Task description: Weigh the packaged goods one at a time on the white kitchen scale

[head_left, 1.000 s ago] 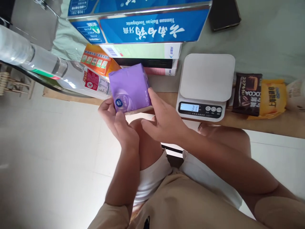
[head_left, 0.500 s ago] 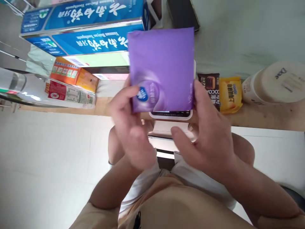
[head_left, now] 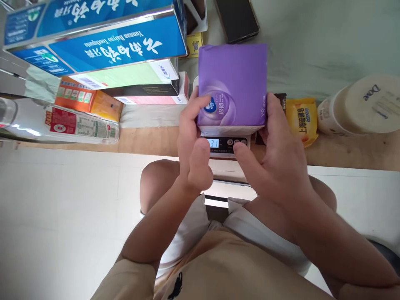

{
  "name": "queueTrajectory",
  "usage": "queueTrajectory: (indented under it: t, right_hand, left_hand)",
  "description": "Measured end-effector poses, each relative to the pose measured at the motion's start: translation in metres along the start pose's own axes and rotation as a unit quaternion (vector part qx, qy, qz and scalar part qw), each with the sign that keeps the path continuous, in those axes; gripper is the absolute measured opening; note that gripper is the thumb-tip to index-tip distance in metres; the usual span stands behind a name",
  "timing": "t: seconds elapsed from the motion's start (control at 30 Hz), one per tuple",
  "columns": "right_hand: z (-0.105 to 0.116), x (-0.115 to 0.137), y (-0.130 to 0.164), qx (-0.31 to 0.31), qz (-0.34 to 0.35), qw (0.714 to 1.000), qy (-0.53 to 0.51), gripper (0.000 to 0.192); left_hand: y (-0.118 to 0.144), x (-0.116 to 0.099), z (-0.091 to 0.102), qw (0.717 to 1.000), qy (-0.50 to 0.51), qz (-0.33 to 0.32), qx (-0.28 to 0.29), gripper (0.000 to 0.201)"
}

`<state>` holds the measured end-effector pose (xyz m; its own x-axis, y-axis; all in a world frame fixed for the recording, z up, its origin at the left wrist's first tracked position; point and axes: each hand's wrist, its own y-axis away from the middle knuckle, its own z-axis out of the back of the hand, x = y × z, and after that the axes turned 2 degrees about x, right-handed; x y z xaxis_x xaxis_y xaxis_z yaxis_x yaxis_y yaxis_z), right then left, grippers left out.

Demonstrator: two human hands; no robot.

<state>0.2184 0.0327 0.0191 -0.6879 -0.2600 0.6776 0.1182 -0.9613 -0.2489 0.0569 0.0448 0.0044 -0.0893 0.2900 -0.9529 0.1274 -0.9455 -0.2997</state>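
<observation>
A purple tissue pack (head_left: 234,83) sits over a white digital scale (head_left: 223,153), hiding most of its plate. The scale's lit display (head_left: 214,143) shows digits that look like 31, beside several round buttons. My left hand (head_left: 195,141) holds the pack's left side, fingers along its edge and the thumb sticking up off it. On the opposite side, my right hand (head_left: 278,154) has its fingers pressed against the pack. My right thumb reaches over the scale's button panel; whether it touches a button I cannot tell.
Blue toothpaste boxes (head_left: 103,50) stack at the left, above flatter boxes. Near them lie an orange carton (head_left: 90,100) and a clear bottle (head_left: 62,123). A black phone (head_left: 237,18) lies behind the pack. Rightward are a yellow soap packet (head_left: 301,121) and a Dove tub (head_left: 359,106).
Both hands have brought the purple pack lower and to the right, over the scale. Its front side and the scale's lit display now show.
</observation>
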Motion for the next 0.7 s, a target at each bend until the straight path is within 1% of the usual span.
queueTrajectory:
  t: [0.07, 0.13, 0.17, 0.23, 0.3, 0.37, 0.47, 0.53, 0.57, 0.67, 0.7]
  right_hand:
    - [0.003, -0.002, 0.0, -0.012, 0.017, 1.0, 0.011, 0.085]
    - [0.009, -0.007, -0.002, -0.031, 0.044, 0.999, 0.003, 0.08]
    - [0.012, -0.01, -0.004, -0.048, 0.067, 0.997, -0.005, 0.077]
    - [0.014, -0.019, -0.01, -0.096, 0.124, 0.987, -0.022, 0.071]
    - [0.013, -0.027, -0.015, -0.137, 0.165, 0.976, -0.033, 0.069]
    - [0.01, -0.03, -0.019, -0.154, 0.173, 0.972, -0.04, 0.066]
    - [0.006, -0.028, -0.022, -0.164, 0.169, 0.971, -0.039, 0.062]
    - [0.006, -0.027, -0.024, -0.163, 0.173, 0.971, -0.039, 0.06]
    - [0.007, -0.026, -0.025, -0.162, 0.177, 0.97, -0.039, 0.06]
    - [0.007, -0.028, -0.028, -0.169, 0.191, 0.966, -0.04, 0.058]
    - [0.006, -0.029, -0.029, -0.173, 0.19, 0.966, -0.04, 0.057]
  left_hand:
    - [0.0, 0.008, 0.008, 0.999, 0.007, -0.031, -0.003, 0.058]
    - [0.003, 0.02, 0.02, 0.997, -0.013, -0.07, -0.035, 0.053]
    - [0.006, 0.026, 0.027, 0.995, -0.028, -0.082, -0.058, 0.054]
    - [0.01, 0.035, 0.04, 0.991, -0.049, -0.08, -0.1, 0.059]
    - [0.012, 0.04, 0.047, 0.988, -0.059, -0.061, -0.131, 0.062]
    - [0.008, 0.04, 0.047, 0.982, -0.063, -0.061, -0.169, 0.053]
    - [-0.001, 0.038, 0.04, 0.97, -0.048, -0.085, -0.225, 0.035]
    - [-0.006, 0.038, 0.035, 0.965, -0.041, -0.08, -0.246, 0.032]
    - [-0.008, 0.039, 0.034, 0.965, -0.044, -0.077, -0.248, 0.029]
    - [-0.011, 0.042, 0.034, 0.967, -0.064, -0.085, -0.232, 0.009]
    - [-0.012, 0.043, 0.035, 0.968, -0.071, -0.093, -0.222, 0.009]
